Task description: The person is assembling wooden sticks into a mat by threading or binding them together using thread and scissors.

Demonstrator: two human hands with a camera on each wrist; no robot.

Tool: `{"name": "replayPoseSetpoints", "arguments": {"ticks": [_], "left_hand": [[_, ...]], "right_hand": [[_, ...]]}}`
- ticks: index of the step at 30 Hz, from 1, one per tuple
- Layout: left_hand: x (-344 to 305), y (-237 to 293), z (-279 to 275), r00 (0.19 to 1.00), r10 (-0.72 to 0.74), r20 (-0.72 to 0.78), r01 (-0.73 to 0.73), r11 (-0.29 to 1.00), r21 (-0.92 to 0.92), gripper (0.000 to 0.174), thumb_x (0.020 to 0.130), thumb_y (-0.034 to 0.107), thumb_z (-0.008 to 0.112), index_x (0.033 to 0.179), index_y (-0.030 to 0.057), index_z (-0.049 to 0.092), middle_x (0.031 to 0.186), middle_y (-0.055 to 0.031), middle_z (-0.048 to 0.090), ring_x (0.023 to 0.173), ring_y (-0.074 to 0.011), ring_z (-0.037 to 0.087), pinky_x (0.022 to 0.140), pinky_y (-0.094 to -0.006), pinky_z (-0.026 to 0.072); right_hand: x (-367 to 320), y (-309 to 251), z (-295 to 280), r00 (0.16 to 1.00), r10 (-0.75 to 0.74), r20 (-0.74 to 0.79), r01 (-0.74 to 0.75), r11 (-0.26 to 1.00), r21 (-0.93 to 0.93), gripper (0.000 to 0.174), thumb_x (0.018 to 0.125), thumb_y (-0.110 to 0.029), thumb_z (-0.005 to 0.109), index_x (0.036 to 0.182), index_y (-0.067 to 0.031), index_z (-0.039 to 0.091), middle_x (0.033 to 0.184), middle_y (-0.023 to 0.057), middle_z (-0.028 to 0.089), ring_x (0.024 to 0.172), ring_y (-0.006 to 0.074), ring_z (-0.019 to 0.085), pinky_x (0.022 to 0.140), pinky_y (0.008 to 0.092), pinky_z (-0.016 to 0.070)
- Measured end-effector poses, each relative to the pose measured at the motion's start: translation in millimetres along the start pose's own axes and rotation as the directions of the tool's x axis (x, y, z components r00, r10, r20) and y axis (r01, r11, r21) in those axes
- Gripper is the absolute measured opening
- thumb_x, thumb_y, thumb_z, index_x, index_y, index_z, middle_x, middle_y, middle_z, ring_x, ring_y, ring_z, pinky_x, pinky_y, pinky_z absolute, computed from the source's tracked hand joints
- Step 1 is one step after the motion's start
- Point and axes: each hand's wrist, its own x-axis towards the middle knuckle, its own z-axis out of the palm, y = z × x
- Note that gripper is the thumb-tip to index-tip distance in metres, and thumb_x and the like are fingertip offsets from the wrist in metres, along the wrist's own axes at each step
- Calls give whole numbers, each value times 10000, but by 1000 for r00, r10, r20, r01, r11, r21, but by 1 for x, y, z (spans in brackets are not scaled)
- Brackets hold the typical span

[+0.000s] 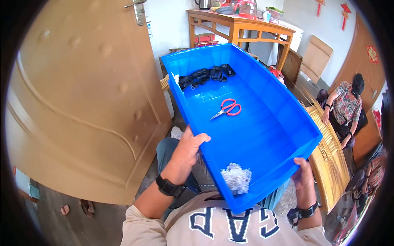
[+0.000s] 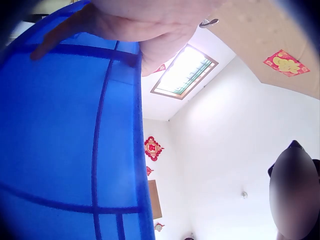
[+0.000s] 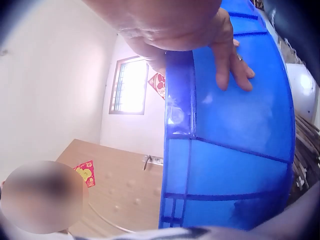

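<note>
Both hands hold a large blue plastic bin (image 1: 262,131) up in front of the body, tilted so its inside shows. At the near left side, my left hand (image 1: 188,148) grips the rim, thumb over the edge; in the left wrist view its fingers lie along the ribbed outer wall (image 2: 55,125). My right hand (image 1: 303,175) holds the near right corner, fingers spread under the outside in the right wrist view. Inside the bin are red-handled scissors (image 1: 233,108), several black plastic pieces (image 1: 202,75) along the far end, and a crumpled whitish mesh-like bundle (image 1: 237,178) near me.
A brown door (image 1: 82,90) stands close on the left. Behind the bin is a wooden table (image 1: 234,22) with kitchen things on it. To the right, a seated person (image 1: 347,102) works over a wooden board (image 1: 333,174) with thin sticks. Slippers (image 1: 87,207) lie on the floor at left.
</note>
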Motion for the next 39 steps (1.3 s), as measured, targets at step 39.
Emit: {"name": "replayPoseSetpoints", "arguments": {"ticks": [39], "left_hand": [[-213,7,121,947,93,-306,-14,968,250,258,862,163,488,1064,2,484,996,-71,548,902,-146,521,826,-311,420]], "right_hand": [[48,-61,-32,789,-30,614,-23,997,78,437,648,-204,576,999,53,532,824,152,618,693,262,607,630,365,523]]}}
